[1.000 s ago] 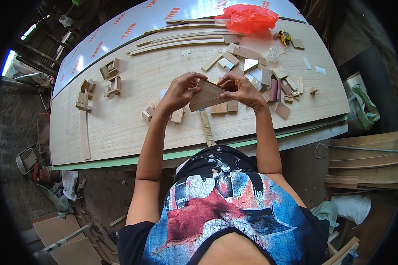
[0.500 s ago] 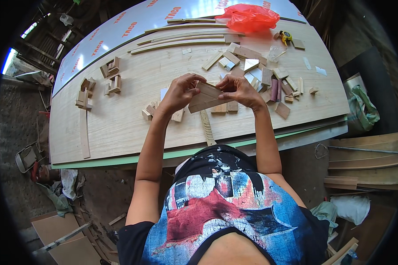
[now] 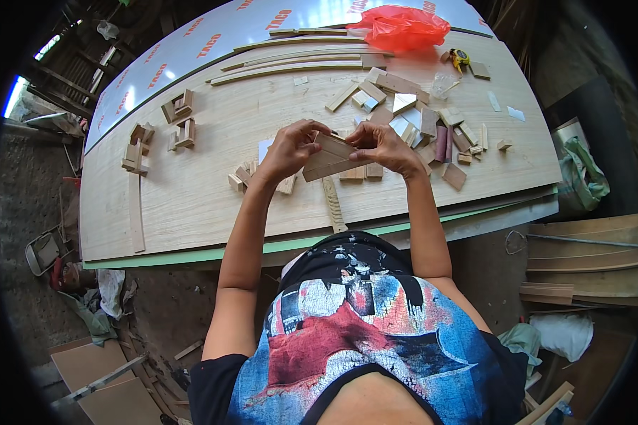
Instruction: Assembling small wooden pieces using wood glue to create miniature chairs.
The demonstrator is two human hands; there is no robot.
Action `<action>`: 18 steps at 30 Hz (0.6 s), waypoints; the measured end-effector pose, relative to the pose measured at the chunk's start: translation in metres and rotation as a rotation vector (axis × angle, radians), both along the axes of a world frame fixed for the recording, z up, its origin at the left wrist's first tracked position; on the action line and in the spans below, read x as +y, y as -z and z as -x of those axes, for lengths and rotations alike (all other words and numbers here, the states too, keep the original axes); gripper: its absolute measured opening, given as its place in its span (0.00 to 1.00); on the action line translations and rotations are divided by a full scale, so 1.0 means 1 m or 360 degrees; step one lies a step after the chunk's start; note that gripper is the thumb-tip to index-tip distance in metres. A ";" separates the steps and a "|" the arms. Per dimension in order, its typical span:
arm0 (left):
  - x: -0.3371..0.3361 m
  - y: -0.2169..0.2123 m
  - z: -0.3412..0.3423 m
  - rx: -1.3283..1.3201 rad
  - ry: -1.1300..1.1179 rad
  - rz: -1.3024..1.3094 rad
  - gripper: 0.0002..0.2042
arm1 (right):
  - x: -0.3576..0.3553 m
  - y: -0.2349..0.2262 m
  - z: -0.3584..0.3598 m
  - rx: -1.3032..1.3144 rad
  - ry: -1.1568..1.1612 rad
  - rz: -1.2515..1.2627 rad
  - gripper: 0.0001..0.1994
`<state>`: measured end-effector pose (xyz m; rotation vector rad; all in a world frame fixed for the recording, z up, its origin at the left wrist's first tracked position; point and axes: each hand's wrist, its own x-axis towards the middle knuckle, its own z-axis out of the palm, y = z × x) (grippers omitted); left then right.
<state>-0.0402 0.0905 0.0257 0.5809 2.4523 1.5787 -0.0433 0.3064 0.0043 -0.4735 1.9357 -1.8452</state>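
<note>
Here both hands are up off the plywood tabletop [image 3: 191,205], working a flat wooden piece [image 3: 331,157] between them just above the table's middle. The left hand [image 3: 288,150] pinches its left end, fingers curled over the top edge and thumb beneath; the right hand [image 3: 384,144] closes on the upper right corner, fingertips pressed on the face. Both grips look firmly closed on the wood, though whether a second thin slip lies against it I cannot tell.

The step in hand looks like fitting or checking this piece by feel, held tilted with its right end higher. A next move would call for steady thumbs and a clear spot among the scattered wood offcuts [image 3: 418,120] to the right, or the small blocks [image 3: 244,176] lying just under the left wrist.

Against the earlier frames little differs: the hands sit in the same place, the piece at much the same tilt, and the red plastic bag [image 3: 398,23], the long curved strips [image 3: 290,65] and the yellow tape measure [image 3: 460,59] are unmoved
</note>
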 end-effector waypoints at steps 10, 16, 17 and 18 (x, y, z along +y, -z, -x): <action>0.005 -0.019 -0.003 -0.0165 -0.0037 0.0043 0.21 | -0.003 -0.014 -0.005 0.0022 0.0099 -0.0088 0.17; 0.000 -0.010 0.002 0.0067 0.0102 0.0162 0.17 | -0.002 -0.010 -0.003 0.0081 0.0029 -0.0094 0.17; 0.001 -0.011 0.002 0.0028 0.0086 0.0156 0.16 | -0.002 -0.009 -0.002 0.0071 0.0027 -0.0083 0.17; 0.002 -0.011 0.002 -0.0011 0.0071 0.0151 0.15 | -0.001 -0.008 -0.001 0.0061 0.0024 -0.0072 0.16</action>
